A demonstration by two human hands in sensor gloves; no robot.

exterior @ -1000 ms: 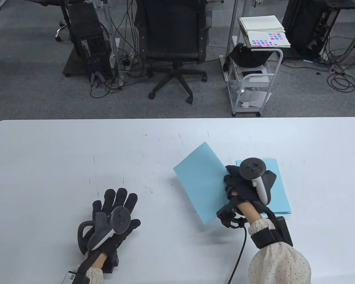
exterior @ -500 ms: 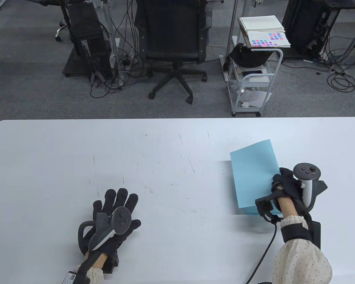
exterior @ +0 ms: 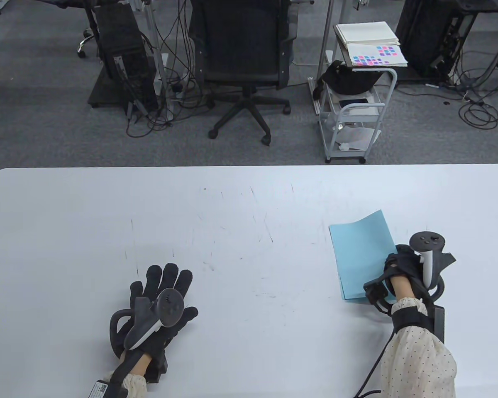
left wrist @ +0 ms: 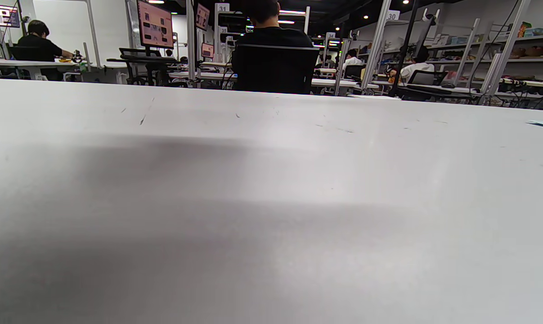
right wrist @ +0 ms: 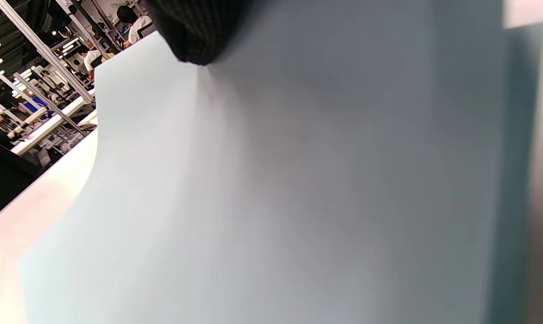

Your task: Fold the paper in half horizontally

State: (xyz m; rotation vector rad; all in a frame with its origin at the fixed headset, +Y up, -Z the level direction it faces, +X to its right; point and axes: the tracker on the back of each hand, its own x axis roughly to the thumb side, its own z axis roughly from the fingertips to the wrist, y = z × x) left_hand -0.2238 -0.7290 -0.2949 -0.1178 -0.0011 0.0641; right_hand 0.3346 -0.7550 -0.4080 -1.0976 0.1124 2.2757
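Right hand (exterior: 406, 269) pinches paper (exterior: 363, 257) at right edge; flap lies leftward, long axis away from person. Left hand (exterior: 159, 302) flat, far off.

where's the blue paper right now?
In the table view the blue paper sits on the right side of the white table, its right edge held by the right hand. The left hand rests far off to the left.

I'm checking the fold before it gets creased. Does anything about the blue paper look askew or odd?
Yes. The blue paper is not flat: its top layer, held by the right hand, bows upward and sits skewed, so a lower edge peeks out at the near corner.
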